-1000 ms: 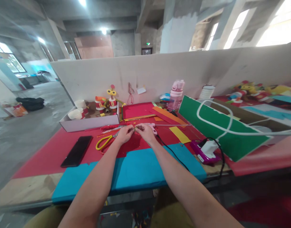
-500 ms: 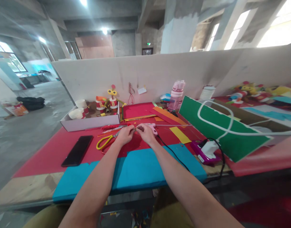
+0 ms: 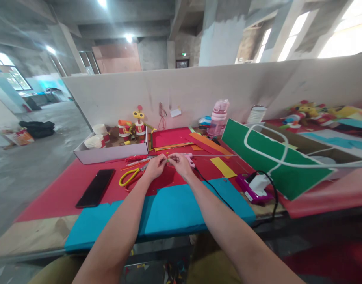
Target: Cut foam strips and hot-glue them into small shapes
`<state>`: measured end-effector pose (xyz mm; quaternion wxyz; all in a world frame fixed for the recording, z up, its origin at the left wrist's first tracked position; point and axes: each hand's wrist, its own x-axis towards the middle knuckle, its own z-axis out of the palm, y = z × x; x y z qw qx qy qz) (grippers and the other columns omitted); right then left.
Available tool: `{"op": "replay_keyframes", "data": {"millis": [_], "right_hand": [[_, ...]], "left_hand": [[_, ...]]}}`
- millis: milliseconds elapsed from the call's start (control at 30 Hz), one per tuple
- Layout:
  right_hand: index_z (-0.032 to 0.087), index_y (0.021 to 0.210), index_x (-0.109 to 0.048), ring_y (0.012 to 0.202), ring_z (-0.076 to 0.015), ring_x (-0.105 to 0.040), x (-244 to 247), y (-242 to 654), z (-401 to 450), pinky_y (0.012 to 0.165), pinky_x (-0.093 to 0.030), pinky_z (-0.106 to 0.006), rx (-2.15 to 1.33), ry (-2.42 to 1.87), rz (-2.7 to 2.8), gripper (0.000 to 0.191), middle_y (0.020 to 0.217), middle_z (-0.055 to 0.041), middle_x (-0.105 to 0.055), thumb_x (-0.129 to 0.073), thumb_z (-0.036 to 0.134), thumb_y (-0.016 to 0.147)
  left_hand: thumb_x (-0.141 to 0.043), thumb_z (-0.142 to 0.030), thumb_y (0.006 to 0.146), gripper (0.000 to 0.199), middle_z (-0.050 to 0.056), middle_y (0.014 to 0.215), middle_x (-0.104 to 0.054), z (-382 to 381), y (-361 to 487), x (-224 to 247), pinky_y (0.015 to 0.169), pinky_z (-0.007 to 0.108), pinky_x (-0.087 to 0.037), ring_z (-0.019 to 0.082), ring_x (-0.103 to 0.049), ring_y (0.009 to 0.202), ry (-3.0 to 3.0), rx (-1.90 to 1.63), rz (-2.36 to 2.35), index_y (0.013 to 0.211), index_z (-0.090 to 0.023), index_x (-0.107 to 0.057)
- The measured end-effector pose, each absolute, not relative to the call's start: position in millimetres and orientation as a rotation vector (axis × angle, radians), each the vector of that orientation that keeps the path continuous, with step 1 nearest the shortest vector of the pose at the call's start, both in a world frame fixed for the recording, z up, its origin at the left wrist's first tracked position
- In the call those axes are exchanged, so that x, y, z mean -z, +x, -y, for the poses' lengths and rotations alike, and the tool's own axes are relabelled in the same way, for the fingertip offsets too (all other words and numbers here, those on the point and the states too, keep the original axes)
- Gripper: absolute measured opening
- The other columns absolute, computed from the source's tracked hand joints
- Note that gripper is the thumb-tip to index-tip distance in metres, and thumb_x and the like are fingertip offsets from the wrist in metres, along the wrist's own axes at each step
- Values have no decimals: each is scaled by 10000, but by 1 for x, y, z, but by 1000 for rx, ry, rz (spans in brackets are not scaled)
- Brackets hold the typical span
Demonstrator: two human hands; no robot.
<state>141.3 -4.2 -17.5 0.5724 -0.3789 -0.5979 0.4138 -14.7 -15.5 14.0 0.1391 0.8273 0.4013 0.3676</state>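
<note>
Your left hand (image 3: 157, 167) and right hand (image 3: 181, 166) nearly meet over the worktop (image 3: 40, 232), fingertips pinched narrow on a small greenish piece (image 3: 168, 160). It sits right in the gap between the two hands, so neither is clearly nearer. Its long axis, if it has one, you cannot read here (it is too small and mostly covered by your fingers).

Just beyond your right hand, and partly hidden by it, lies the pink glue gun (image 3: 189, 158); its black cord (image 3: 214, 189) runs back toward you on the right, across the blue sheet (image 3: 171, 211) that lies under your forearms. Scissors with yellow handles (image 3: 128, 178) lie just beside your left hand, their blades toward it, so that side is tight. The phone (image 3: 95, 188) is well apart to the left.

On the right, a yellow strip (image 3: 223, 167) lies flat near the purple power strip (image 3: 254, 193). Past your hands, the low white box (image 3: 116, 153) stands to the left and an orange strip (image 3: 210, 144) slants to the right. Nothing stands between your fingertips and the piece.
</note>
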Motion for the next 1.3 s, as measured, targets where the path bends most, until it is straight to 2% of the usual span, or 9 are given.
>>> {"op": "replay_keyframes", "data": {"millis": [100,300,567,733,833,967,1133,1233,1300], "right_hand": [[201,833,-609,728,-155,-642,19,141,4,712,-546,-315,-1115,-847,1349,242,797,-14,-673,-681,353,660],[198,753,-581,615,-142,-620,16,139,8,680,-547,-324,-1175,-870,1345,228,670,17,-630,-706,354,643],[200,733,-580,600,-137,-621,9,142,10,618,-521,-284,-1027,-882,1376,215,672,14,-634,-692,372,668],[199,795,-570,615,-126,-627,5,145,12,653,-520,-278,-1009,-908,1241,246,684,17,-636,-671,405,707],[202,811,-564,631,-119,-630,5,143,12,684,-522,-286,-1027,-888,1214,266,719,16,-642,-669,425,711],[197,803,-569,610,-116,-621,6,136,12,658,-515,-272,-1038,-853,1240,291,698,20,-633,-673,448,699],[193,784,-574,598,-112,-606,5,132,14,640,-514,-262,-1102,-802,1212,318,687,16,-638,-688,467,670],[192,784,-576,599,-111,-605,3,133,19,653,-522,-271,-1145,-776,1146,341,700,8,-650,-701,481,654],[191,784,-575,592,-110,-604,2,135,23,648,-523,-273,-1178,-771,1103,357,705,5,-656,-710,489,642]], "left_hand": [[-447,-189,828,110,-12,668,-525,16,-15,-15,618,233,-354,122,-457,619,2397,-1084,-1165,736,-178,-507],[-456,-229,845,132,-13,666,-532,18,-15,-19,601,232,-345,118,-462,610,2385,-1095,-1197,740,-176,-517],[-468,-290,863,184,-3,680,-580,23,-13,-25,629,226,-387,118,-509,634,2313,-1138,-1209,740,-172,-537],[-438,-335,885,224,-8,632,-596,18,-30,-34,646,226,-398,122,-550,618,2140,-1371,-1485,764,-182,-548],[-459,-315,870,194,-3,631,-611,12,-39,-33,655,234,-394,132,-564,623,2112,-1385,-1688,781,-184,-570],[-461,-254,848,167,38,722,-654,17,-45,-32,675,264,-405,169,-593,689,2221,-1078,-1889,794,-187,-603],[-439,-169,810,198,164,919,-668,50,-62,-41,775,337,-436,262,-622,890,2443,-555,-2093,858,-152,-630],[-486,-190,773,170,229,914,-664,71,-73,-44,769,388,-453,324,-634,882,2380,-169,-2152,812,-125,-638],[-490,-201,768,188,247,966,-659,80,-77,-42,772,403,-459,343,-635,908,2356,-36,-2175,857,-115,-631]]}}
